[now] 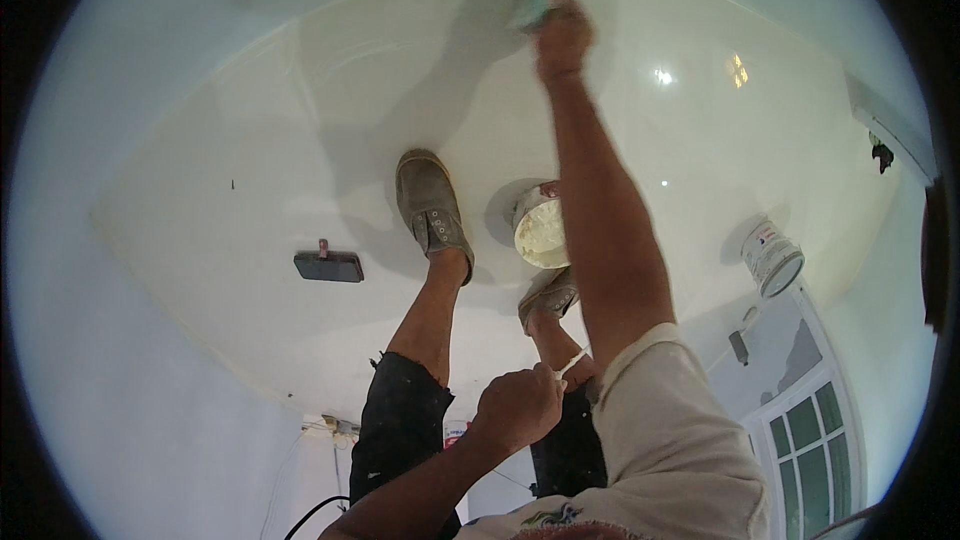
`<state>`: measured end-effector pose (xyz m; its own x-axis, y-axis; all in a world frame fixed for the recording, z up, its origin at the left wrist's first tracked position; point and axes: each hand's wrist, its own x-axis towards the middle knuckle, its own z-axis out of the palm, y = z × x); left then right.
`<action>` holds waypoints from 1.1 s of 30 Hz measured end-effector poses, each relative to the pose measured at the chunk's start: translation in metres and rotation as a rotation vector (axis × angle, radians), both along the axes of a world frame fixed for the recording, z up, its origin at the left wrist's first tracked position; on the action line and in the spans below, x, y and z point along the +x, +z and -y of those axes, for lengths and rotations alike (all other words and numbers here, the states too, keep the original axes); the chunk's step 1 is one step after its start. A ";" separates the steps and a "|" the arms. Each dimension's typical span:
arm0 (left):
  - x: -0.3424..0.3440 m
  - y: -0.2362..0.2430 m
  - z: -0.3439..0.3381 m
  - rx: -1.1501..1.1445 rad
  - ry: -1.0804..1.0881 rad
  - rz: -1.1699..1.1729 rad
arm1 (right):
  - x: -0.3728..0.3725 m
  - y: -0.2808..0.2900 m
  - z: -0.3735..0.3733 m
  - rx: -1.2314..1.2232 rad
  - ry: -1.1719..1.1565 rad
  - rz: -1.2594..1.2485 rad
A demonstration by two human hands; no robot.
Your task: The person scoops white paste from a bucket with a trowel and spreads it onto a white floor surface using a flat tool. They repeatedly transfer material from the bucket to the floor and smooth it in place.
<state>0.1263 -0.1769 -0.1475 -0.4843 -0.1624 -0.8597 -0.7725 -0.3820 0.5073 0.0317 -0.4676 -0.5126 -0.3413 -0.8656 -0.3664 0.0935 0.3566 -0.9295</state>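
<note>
My right hand (pixel 565 35) reaches far forward at the top, its fingers closed round a pale green flat tool (pixel 534 6) held against the pale surface. Motion smears it, so I cannot tell its exact kind. Close to my body, my left hand (pixel 520 408) is closed on a slim whitish tool (pixel 573 364), whose thin end pokes out beyond the fingers. Between my reaching arm and my left shoe stands a bucket (pixel 541 230) of cream-coloured paste, partly hidden by the forearm.
My shoes (pixel 430 195) stand on the glossy pale floor (pixel 250 130). A dark rectangular float (pixel 328 266) with a reddish handle lies at the left. At the right are a whitish tin (pixel 772 258), a small dark tool (pixel 738 347) and a paned window (pixel 815 440).
</note>
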 end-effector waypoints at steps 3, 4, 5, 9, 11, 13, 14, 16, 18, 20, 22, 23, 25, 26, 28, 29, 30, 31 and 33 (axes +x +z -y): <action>0.008 0.003 0.013 0.111 0.002 -0.005 | -0.018 0.039 0.028 0.071 -0.387 0.277; 0.006 0.003 0.011 0.111 0.025 -0.007 | -0.024 0.019 0.033 0.051 -0.360 0.220; 0.004 0.001 0.006 0.110 0.057 -0.012 | -0.030 0.000 0.035 0.031 -0.324 0.160; 0.013 0.004 0.008 -0.053 0.112 -0.060 | 0.074 -0.015 0.028 -0.079 -0.313 0.194; 0.019 0.002 -0.003 -0.086 0.130 -0.068 | 0.124 -0.001 0.021 0.057 -0.267 0.278; 0.022 -0.002 -0.006 -0.110 0.142 -0.097 | 0.147 0.015 0.004 0.096 -0.243 0.104; 0.021 -0.003 -0.006 -0.116 0.146 -0.119 | 0.136 0.016 -0.002 0.092 -0.321 0.230; 0.022 0.004 0.002 -0.118 0.163 -0.090 | 0.111 0.024 -0.002 0.088 -0.492 0.545; 0.022 0.004 0.004 -0.115 0.209 -0.074 | 0.067 0.023 0.010 -0.035 -0.441 0.423; 0.022 0.000 -0.007 -0.124 0.200 -0.060 | 0.063 0.035 0.021 -0.030 -0.427 0.464; 0.019 -0.002 -0.012 -0.151 0.211 -0.100 | 0.066 0.026 0.029 0.029 -0.400 0.405; 0.020 -0.003 -0.012 -0.172 0.227 -0.119 | 0.087 0.024 0.030 0.074 -0.399 0.372; 0.021 -0.002 -0.013 -0.189 0.230 -0.137 | 0.111 0.026 0.022 0.080 -0.422 0.388; 0.023 -0.002 -0.015 -0.184 0.219 -0.118 | 0.116 0.025 0.013 0.075 -0.350 0.418; 0.024 -0.001 -0.008 -0.152 0.189 -0.072 | 0.116 0.032 0.011 0.083 -0.315 0.445; 0.024 0.001 -0.002 -0.118 0.169 -0.044 | 0.103 0.036 0.014 0.102 -0.355 0.443; 0.023 0.002 0.002 -0.083 0.150 -0.034 | 0.080 0.037 0.015 0.118 -0.395 0.422; 0.022 0.003 0.003 -0.078 0.144 -0.041 | 0.056 0.019 0.019 -0.024 -0.376 0.410; 0.025 0.001 0.001 -0.062 0.133 -0.027 | 0.052 0.030 0.030 -0.010 -0.460 0.447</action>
